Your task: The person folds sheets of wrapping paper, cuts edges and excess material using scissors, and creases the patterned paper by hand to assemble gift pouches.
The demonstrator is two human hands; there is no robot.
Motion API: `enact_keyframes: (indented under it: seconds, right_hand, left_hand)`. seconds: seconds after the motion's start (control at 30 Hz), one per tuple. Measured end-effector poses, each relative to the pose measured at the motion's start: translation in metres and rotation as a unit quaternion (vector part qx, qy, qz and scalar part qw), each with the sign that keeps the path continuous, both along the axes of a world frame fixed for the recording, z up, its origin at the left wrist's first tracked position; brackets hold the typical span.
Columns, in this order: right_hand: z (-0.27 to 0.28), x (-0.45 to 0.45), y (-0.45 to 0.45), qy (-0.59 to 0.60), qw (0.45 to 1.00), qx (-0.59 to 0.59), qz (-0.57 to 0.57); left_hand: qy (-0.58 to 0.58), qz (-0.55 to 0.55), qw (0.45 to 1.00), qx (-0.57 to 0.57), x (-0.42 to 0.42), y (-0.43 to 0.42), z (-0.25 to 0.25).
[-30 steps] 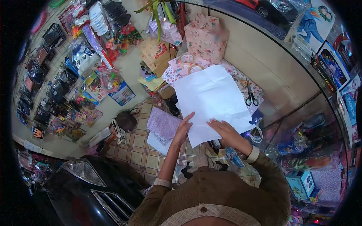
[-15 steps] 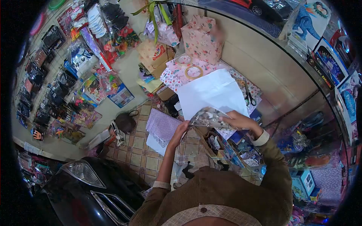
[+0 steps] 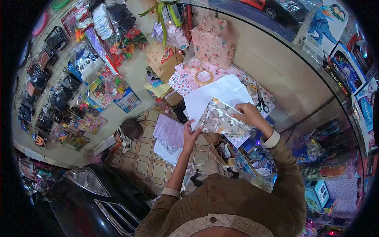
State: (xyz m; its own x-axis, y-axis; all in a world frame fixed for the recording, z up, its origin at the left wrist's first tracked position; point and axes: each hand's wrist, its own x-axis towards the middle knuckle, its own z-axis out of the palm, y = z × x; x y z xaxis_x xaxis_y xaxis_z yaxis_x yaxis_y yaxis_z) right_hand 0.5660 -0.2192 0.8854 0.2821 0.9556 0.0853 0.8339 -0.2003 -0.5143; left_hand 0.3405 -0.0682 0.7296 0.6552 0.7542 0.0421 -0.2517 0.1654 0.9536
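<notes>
A grey floral piece of wrapping paper (image 3: pixel 221 118) lies at a slant over a large white sheet (image 3: pixel 201 98). My left hand (image 3: pixel 191 136) pinches its near-left corner between thumb and fingers. At its right edge my right hand (image 3: pixel 250 115) grips the paper, with the fingers curled over the top. Whether the grey piece is folded or joined to the white sheet I cannot tell. Just right of the white sheet rest scissors (image 3: pixel 262 103) with black handles. Beyond it, a yellowish tape roll (image 3: pixel 204 77) and a paler tape roll (image 3: pixel 194 64) lie on pink floral paper (image 3: pixel 177 81).
A pink floral gift bag (image 3: pixel 213 43) stands behind the tapes. Lilac paper (image 3: pixel 167 129) lies on the tiled floor to the left. A glass display case (image 3: pixel 316 130) runs along the right. The front of a black motorbike (image 3: pixel 90 197) fills the lower left.
The grey floral paper has gone from raised and curled to laid flatter over the white sheet, its pattern facing up. My right hand has tilted, fingers now curled over the edge.
</notes>
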Motion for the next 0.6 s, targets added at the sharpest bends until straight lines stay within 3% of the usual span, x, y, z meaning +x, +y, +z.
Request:
enact_keyframes:
  seconds: [0.13,0.23,0.33,0.43,0.53,0.6]
  right_hand:
    - [0.005,-0.017,0.003,-0.198,0.977,0.075,-0.023]
    - [0.018,-0.024,-0.001,-0.168,0.978,0.124,0.02]
    - [0.033,-0.018,-0.004,-0.039,0.998,0.02,0.047]
    - [0.027,-0.01,-0.004,0.007,0.999,0.013,0.03]
    - [0.02,-0.012,-0.009,0.074,0.995,0.005,0.068]
    - [0.002,-0.013,-0.013,0.095,0.984,-0.012,0.152]
  left_hand:
    - [-0.029,0.01,1.0,0.003,0.0,-0.003,0.004]
    - [-0.038,0.006,0.999,-0.026,-0.002,-0.005,0.01]
    - [-0.014,-0.033,0.997,-0.062,-0.006,0.001,0.001]
    - [-0.005,-0.052,0.997,-0.059,-0.009,0.003,0.001]
    - [-0.066,-0.068,0.966,-0.242,-0.014,-0.002,0.012]
    - [-0.135,-0.077,0.938,-0.31,-0.01,0.003,0.003]
